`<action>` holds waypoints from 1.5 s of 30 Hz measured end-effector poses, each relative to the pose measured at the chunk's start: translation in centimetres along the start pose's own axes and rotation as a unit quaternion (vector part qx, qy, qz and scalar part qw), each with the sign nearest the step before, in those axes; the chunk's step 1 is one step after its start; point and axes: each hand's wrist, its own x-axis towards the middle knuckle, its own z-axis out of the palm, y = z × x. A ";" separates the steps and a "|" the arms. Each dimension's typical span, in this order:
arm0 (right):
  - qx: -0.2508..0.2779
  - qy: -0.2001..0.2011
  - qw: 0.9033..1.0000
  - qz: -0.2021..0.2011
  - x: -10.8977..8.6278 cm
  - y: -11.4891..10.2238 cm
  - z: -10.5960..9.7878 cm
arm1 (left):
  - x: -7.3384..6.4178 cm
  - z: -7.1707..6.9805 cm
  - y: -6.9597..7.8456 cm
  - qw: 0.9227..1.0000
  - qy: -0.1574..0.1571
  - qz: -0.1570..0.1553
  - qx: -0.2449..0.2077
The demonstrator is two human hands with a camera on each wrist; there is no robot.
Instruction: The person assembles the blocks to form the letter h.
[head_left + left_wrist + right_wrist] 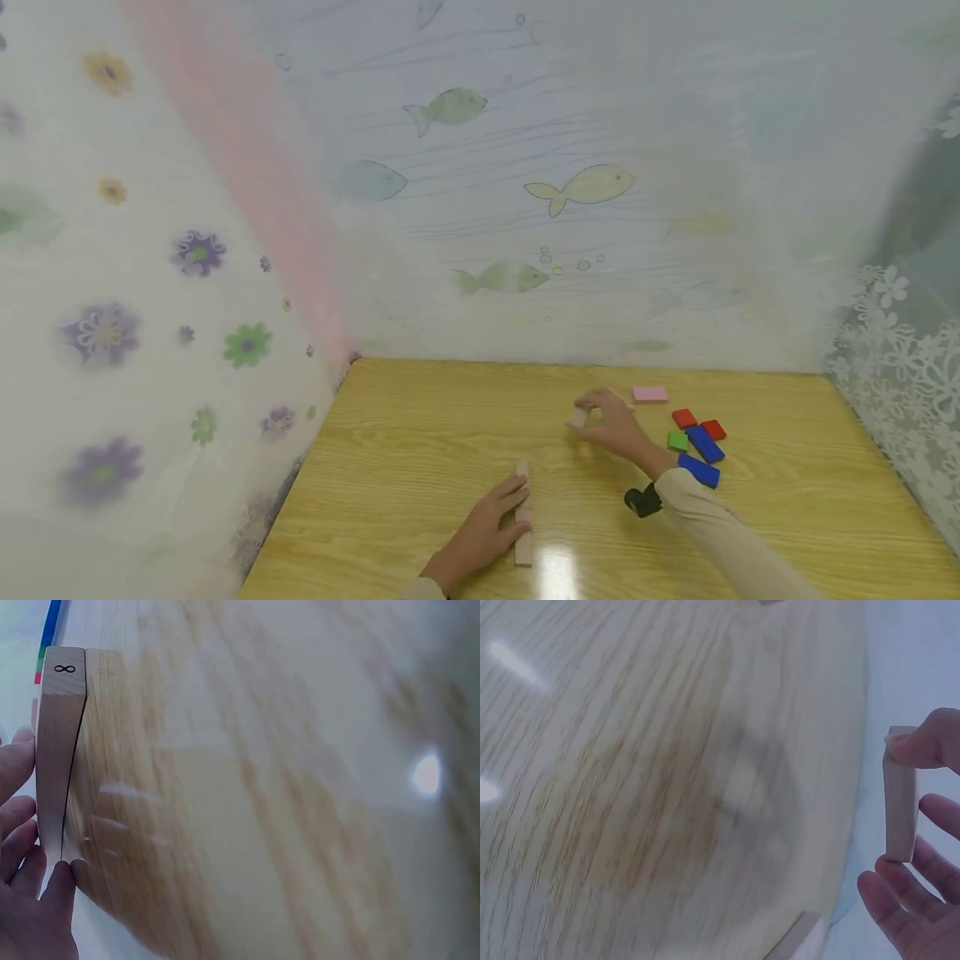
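Note:
My left hand lies along the left side of a row of plain wooden blocks, its fingers and thumb touching them. In the left wrist view, the block end facing the camera bears a dark figure-eight mark. Farther right, my right hand pinches a small plain wooden block above the table. The right wrist view shows this wooden block held by its ends, between thumb and fingertips. Part of a light block shows behind that hand.
Right of my right hand lie a pink block, two red blocks, a green block and two blue blocks. A dark object shows beside my right sleeve. Patterned sheets surround the wooden table.

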 end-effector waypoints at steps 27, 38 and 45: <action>0.030 -0.069 0.997 -0.020 2.2 -2.4 4.9 | -0.1 0.0 -0.3 1.000 -0.011 -0.012 0.017; 0.026 -0.112 0.993 -0.001 2.2 -2.6 6.5 | -0.1 -0.2 0.1 0.999 -0.002 -0.006 0.038; 0.034 -0.122 0.992 -0.012 2.1 -2.7 7.0 | 0.0 -0.3 0.2 0.999 -0.005 0.005 0.033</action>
